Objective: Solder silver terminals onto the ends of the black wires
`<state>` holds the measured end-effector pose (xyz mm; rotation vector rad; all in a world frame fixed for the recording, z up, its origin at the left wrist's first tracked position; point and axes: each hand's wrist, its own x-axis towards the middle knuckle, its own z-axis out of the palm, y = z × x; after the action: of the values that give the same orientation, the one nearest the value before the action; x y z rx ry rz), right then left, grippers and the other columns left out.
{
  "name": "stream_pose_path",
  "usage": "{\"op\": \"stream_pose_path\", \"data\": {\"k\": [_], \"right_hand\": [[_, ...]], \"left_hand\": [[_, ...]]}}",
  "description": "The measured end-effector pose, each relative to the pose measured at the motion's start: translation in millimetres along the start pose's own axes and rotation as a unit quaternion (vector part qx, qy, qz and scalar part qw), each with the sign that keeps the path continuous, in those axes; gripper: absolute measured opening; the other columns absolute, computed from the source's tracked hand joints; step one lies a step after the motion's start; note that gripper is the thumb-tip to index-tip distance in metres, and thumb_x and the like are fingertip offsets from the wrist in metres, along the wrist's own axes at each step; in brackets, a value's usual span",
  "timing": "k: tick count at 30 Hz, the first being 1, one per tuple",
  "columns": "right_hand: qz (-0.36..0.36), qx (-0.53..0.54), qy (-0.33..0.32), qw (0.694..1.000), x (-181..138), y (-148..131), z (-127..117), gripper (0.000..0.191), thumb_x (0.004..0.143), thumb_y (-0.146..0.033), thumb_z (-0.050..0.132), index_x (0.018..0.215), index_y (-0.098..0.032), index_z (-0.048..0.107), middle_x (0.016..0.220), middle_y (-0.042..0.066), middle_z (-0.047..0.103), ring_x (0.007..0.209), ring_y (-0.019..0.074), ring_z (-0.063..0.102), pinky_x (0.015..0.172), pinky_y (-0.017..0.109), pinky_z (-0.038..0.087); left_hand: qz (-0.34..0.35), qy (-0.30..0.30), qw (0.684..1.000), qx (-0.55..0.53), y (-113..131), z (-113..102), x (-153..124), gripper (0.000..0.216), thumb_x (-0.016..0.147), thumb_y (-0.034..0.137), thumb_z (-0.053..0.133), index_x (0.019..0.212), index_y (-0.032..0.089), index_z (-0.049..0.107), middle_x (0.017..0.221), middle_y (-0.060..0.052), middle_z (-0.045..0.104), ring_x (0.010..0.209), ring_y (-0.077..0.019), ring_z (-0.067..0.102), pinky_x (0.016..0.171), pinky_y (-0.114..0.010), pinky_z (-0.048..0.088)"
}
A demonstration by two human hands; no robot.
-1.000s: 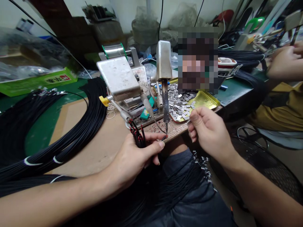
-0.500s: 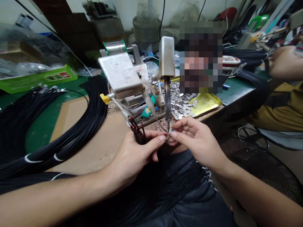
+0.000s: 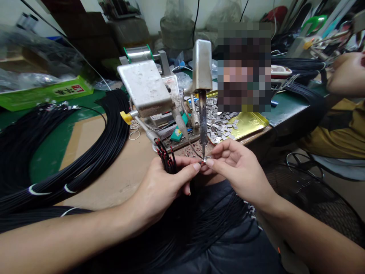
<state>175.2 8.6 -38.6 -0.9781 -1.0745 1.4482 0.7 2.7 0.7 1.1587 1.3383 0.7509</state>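
Pinching on both sides of the soldering iron [image 3: 203,120]: left hand [image 3: 171,180], eight o'clock from the iron's tip, has thumb and finger closed on a red-ended wire [image 3: 202,163]; right hand [image 3: 242,167], between three and four, nips a small metal connector [image 3: 208,157] close by the tip. Whether tip and connector touch, cannot tell. Fingertips sit just beside the iron; if hot, one slip could burn them. Wire is thin: a tremor in either hand would likely part it from the connector. Spare wires [image 3: 168,160] splay at nine o'clock, near a metal rod [image 3: 146,131] at ten; they could snag there.
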Motion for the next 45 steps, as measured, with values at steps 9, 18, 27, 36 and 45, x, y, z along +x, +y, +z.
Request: {"op": "stream_pose_path", "data": {"k": [9, 18, 27, 36, 45], "right_hand": [[-0.010, 0.023, 0.001, 1.000, -0.2, 1.1, 0.8, 0.028, 0.070, -0.028, 0.085, 0.085, -0.017, 0.065, 0.073, 0.003, 0.075, 0.068, 0.0210, 0.076, 0.070, 0.034, 0.064], [-0.019, 0.034, 0.010, 0.999, -0.7, 3.4, 2.5, 0.025, 0.072, -0.025, 0.083, 0.088, -0.016, 0.065, 0.075, 0.004, 0.076, 0.070, 0.0192, 0.075, 0.071, 0.032, 0.063], [-0.019, 0.026, 0.012, 0.999, -0.9, 3.0, 3.0, 0.026, 0.071, -0.028, 0.084, 0.086, -0.017, 0.066, 0.074, 0.003, 0.075, 0.069, 0.0209, 0.075, 0.071, 0.035, 0.063], [-0.008, 0.017, 0.012, 1.000, -0.5, 1.8, 3.4, 0.025, 0.071, -0.026, 0.084, 0.084, -0.017, 0.065, 0.072, 0.003, 0.075, 0.069, 0.0192, 0.075, 0.067, 0.031, 0.062], [-0.011, 0.001, 0.010, 1.000, -4.8, 1.5, 2.6, 0.025, 0.070, -0.026, 0.085, 0.080, -0.019, 0.064, 0.075, 0.003, 0.075, 0.069, 0.0194, 0.073, 0.064, 0.030, 0.061]], "left_hand": [[-0.006, 0.011, 1.000, -0.011, 2.5, 1.0, 0.0, 0.029, 0.076, 0.038, 0.075, 0.090, 0.012, 0.074, 0.047, 0.003, 0.054, 0.044, -0.0082, 0.042, 0.041, -0.018, 0.023], [-0.002, 0.001, 1.000, -0.003, 2.2, -1.0, 0.3, 0.029, 0.078, 0.039, 0.073, 0.092, 0.013, 0.075, 0.047, 0.002, 0.052, 0.045, -0.0081, 0.042, 0.044, -0.018, 0.025], [0.004, -0.011, 1.000, -0.004, 0.0, -3.0, 1.8, 0.028, 0.080, 0.039, 0.073, 0.091, 0.014, 0.075, 0.046, 0.003, 0.052, 0.044, -0.0070, 0.041, 0.043, -0.017, 0.024], [-0.006, 0.004, 1.000, -0.012, -0.7, -3.0, 1.9, 0.028, 0.076, 0.037, 0.077, 0.090, 0.013, 0.075, 0.057, -0.001, 0.061, 0.043, -0.0050, 0.044, 0.042, -0.016, 0.027], [-0.002, -0.005, 1.000, -0.007, 3.3, -1.3, -0.4, 0.026, 0.075, 0.031, 0.077, 0.089, 0.010, 0.073, 0.060, -0.001, 0.065, 0.043, -0.0067, 0.051, 0.038, -0.015, 0.028]]}}
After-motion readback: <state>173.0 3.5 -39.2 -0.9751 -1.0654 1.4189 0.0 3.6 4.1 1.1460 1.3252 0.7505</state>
